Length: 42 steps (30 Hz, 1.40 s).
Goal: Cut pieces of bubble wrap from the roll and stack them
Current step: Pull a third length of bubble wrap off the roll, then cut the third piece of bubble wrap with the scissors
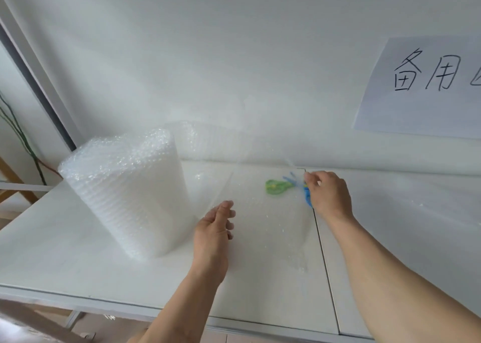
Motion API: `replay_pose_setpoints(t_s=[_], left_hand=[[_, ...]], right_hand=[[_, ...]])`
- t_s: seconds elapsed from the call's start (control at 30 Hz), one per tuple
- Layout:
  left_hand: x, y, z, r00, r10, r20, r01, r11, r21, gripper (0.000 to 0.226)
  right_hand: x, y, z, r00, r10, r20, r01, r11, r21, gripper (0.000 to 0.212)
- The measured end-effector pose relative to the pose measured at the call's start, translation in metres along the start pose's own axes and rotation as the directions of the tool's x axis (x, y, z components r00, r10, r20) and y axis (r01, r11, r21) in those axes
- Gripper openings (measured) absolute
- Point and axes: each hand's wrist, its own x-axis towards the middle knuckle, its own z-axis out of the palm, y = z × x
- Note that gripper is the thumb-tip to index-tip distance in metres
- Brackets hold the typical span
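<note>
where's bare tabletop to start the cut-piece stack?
Bare: near-left corner, between the roll and the front edge of the table, and the right panel past the seam. Crowded: middle, where the sheet, scissors and both hands sit.

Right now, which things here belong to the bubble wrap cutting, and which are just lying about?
For the job:
bubble wrap roll
unrolled sheet
scissors
left hand
right hand, at the scissors

Just there:
paper sign on the wall
cables
</note>
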Motion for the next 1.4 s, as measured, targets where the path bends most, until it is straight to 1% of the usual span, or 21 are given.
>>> replay_pose_setpoints(t_s=[0.07, 0.13, 0.2, 0.27, 0.33, 0.57, 0.67, 0.77, 0.83, 0.87, 0.93, 1.03, 1.13, 1.23, 1.33, 1.4], left_hand=[[0.002, -0.001, 0.005, 0.999, 0.029, -0.015, -0.028, 0.999, 0.036, 0.018], [0.006, 0.000, 0.008, 0.997, 0.051, -0.058, -0.049, 0.998, 0.031, 0.020], [0.010, 0.000, 0.011, 0.992, 0.058, -0.109, -0.058, 0.998, 0.003, 0.021], [0.012, 0.000, 0.012, 0.991, 0.053, -0.125, -0.052, 0.999, 0.010, 0.024], [0.013, 0.000, 0.014, 0.993, 0.045, -0.107, -0.040, 0.998, 0.048, 0.025], [0.020, 0.004, 0.017, 0.999, -0.009, -0.040, 0.013, 0.995, 0.096, 0.030], [0.024, 0.005, 0.019, 0.999, -0.037, -0.017, 0.038, 0.994, 0.102, 0.031], [0.029, 0.005, 0.020, 0.998, -0.066, -0.018, 0.068, 0.993, 0.096, 0.031], [0.032, 0.005, 0.022, 0.997, -0.081, -0.017, 0.082, 0.993, 0.090, 0.031], [0.033, 0.005, 0.023, 0.996, -0.085, -0.018, 0.086, 0.992, 0.088, 0.031], [0.035, 0.004, 0.025, 0.996, -0.089, -0.019, 0.091, 0.992, 0.086, 0.031], [0.037, 0.002, 0.027, 0.996, -0.093, -0.016, 0.094, 0.992, 0.083, 0.031], [0.036, 0.003, 0.029, 0.993, -0.115, -0.006, 0.115, 0.992, 0.058, 0.030], [0.036, 0.003, 0.034, 0.991, -0.135, 0.011, 0.135, 0.990, 0.027, 0.029], [0.036, 0.000, 0.041, 0.987, -0.156, 0.034, 0.156, 0.988, -0.010, 0.027], [0.036, -0.002, 0.044, 0.984, -0.173, 0.053, 0.175, 0.983, -0.054, 0.027]], right_hand=[[-0.002, 0.020, -0.002, 1.000, 0.009, 0.025, -0.008, 0.999, -0.043, 0.030], [-0.002, 0.031, -0.002, 0.995, 0.007, 0.099, 0.001, 0.997, -0.082, 0.028], [0.000, 0.038, -0.002, 0.983, 0.008, 0.182, 0.007, 0.996, -0.084, 0.026], [0.002, 0.041, -0.002, 0.975, 0.006, 0.223, 0.009, 0.998, -0.066, 0.029], [0.002, 0.043, -0.006, 0.970, 0.005, 0.242, 0.014, 0.997, -0.079, 0.031], [0.002, 0.032, -0.017, 0.963, 0.014, 0.269, 0.057, 0.965, -0.257, 0.029], [0.001, 0.022, -0.022, 0.955, 0.039, 0.292, 0.063, 0.941, -0.333, 0.023], [0.000, 0.018, -0.021, 0.945, 0.068, 0.321, 0.042, 0.945, -0.324, 0.019], [-0.002, 0.017, -0.019, 0.937, 0.086, 0.339, 0.011, 0.961, -0.275, 0.022], [-0.003, 0.017, -0.018, 0.932, 0.097, 0.349, -0.020, 0.975, -0.220, 0.023], [-0.007, 0.019, -0.017, 0.925, 0.121, 0.359, -0.110, 0.993, -0.051, 0.021], [-0.016, 0.019, -0.020, 0.920, 0.159, 0.358, -0.228, 0.961, 0.159, 0.017], [-0.027, 0.017, -0.020, 0.903, 0.189, 0.386, -0.338, 0.867, 0.366, 0.028], [-0.044, 0.010, -0.020, 0.884, 0.167, 0.436, -0.401, 0.749, 0.527, 0.027], [-0.069, -0.007, -0.022, 0.858, 0.127, 0.497, -0.447, 0.661, 0.603, 0.019], [-0.090, -0.019, -0.025, 0.817, 0.109, 0.567, -0.511, 0.591, 0.624, 0.015]])
